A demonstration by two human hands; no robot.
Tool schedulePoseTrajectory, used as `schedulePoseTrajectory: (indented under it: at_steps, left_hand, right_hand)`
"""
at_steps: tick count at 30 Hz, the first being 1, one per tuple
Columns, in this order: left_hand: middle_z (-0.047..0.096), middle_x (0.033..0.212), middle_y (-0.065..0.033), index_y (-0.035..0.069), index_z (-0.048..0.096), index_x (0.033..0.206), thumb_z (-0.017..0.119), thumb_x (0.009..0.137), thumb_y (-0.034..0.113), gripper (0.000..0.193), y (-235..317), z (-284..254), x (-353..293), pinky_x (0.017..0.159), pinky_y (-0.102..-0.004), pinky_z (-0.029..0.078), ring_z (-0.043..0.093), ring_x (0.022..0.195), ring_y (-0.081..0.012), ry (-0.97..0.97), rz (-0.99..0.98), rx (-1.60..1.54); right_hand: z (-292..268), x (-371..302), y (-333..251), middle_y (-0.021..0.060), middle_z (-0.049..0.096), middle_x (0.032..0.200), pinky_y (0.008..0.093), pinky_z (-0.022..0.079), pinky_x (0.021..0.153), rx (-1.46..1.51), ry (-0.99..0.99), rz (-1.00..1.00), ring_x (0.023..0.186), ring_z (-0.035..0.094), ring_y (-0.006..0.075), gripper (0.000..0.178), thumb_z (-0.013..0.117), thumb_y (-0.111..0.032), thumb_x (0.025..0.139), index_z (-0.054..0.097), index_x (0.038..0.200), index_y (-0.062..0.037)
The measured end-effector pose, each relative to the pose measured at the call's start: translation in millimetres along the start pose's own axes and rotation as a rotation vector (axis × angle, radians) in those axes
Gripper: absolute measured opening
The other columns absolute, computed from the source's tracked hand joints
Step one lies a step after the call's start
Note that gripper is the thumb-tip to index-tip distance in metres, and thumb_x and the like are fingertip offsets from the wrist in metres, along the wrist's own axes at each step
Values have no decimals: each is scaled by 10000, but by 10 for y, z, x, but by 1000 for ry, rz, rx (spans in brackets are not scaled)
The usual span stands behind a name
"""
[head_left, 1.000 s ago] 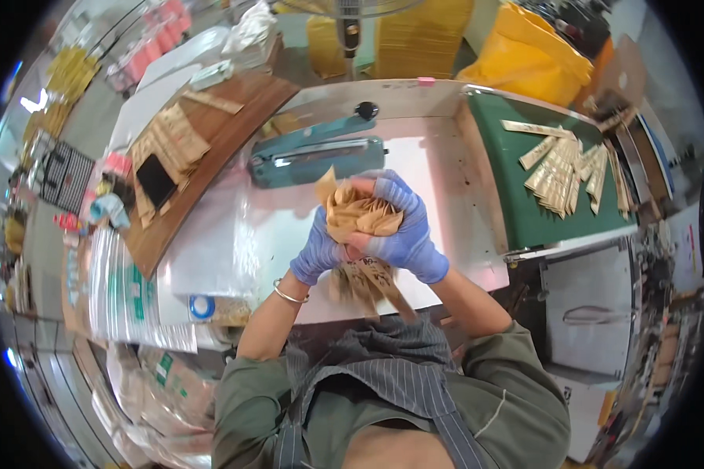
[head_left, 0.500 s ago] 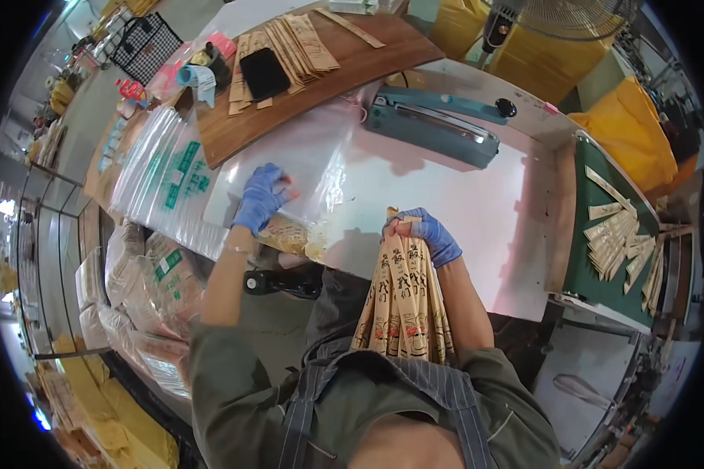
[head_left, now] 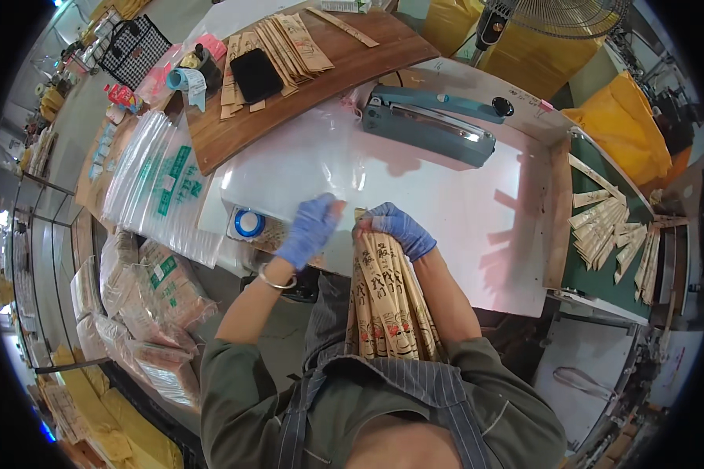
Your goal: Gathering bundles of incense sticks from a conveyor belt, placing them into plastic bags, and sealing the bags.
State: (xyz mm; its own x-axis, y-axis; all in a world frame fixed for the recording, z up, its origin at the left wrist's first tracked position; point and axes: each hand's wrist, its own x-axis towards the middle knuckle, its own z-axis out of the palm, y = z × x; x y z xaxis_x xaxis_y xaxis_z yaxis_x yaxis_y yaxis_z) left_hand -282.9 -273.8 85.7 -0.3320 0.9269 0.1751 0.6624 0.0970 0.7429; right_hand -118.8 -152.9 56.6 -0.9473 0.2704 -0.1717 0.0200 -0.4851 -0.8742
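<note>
My right hand (head_left: 395,232), in a blue fingerless glove, grips the top of a bundle of long, narrow tan paper sleeves (head_left: 385,293). The bundle hangs down against my apron, printed with dark characters and red figures. What is inside the sleeves cannot be seen. Left of the bundle's top is my left hand (head_left: 311,232), gloved alike, with curled fingers at the edge of a clear plastic bag (head_left: 278,168). The bag lies spread on the white tabletop (head_left: 438,227); its grip is partly hidden by the hand.
A blue-grey heat sealer (head_left: 430,129) stands behind my hands. A wooden board (head_left: 313,90) bears more sleeves and a black phone (head_left: 258,75). Stacked clear bags (head_left: 160,184) and a blue-capped container (head_left: 249,223) lie left; a green tray (head_left: 590,270) with sleeves is right.
My left hand has moved right and closer to the bundle, and the near edge of the plastic bag has shifted. The blue-capped container has come into sight. My right hand still holds the bundle.
</note>
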Motion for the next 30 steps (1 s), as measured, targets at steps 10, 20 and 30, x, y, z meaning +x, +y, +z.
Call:
schedulePoseTrajectory:
  at_steps: [10, 20, 30]
  left_hand:
    - [506, 600, -6, 56, 528, 761, 510, 883, 253, 232, 45, 154, -133, 514, -293, 398, 496, 545, -163, 5, -15, -256]
    - [505, 684, -149, 29, 474, 826, 455, 881, 198, 179, -82, -451, -136, 587, -376, 425, 516, 621, -275, 229, -120, 135]
    - [458, 1245, -136, 80, 469, 1211, 551, 663, 53, 555, -66, 102, -118, 729, -367, 484, 569, 877, -315, 289, -201, 193]
  right_hand:
    - [72, 119, -27, 69, 622, 665, 256, 469, 585, 46, -21, 81, 579, 565, 132, 368, 641, -349, 776, 654, 779, 19]
    - [-216, 110, -71, 67, 641, 718, 242, 460, 620, 31, -43, -80, 614, 564, 117, 332, 647, -313, 758, 659, 787, 17]
    - [-108, -649, -415, 99, 622, 671, 243, 463, 596, 75, 197, -67, 596, 578, 141, 234, 529, -172, 770, 647, 746, 29]
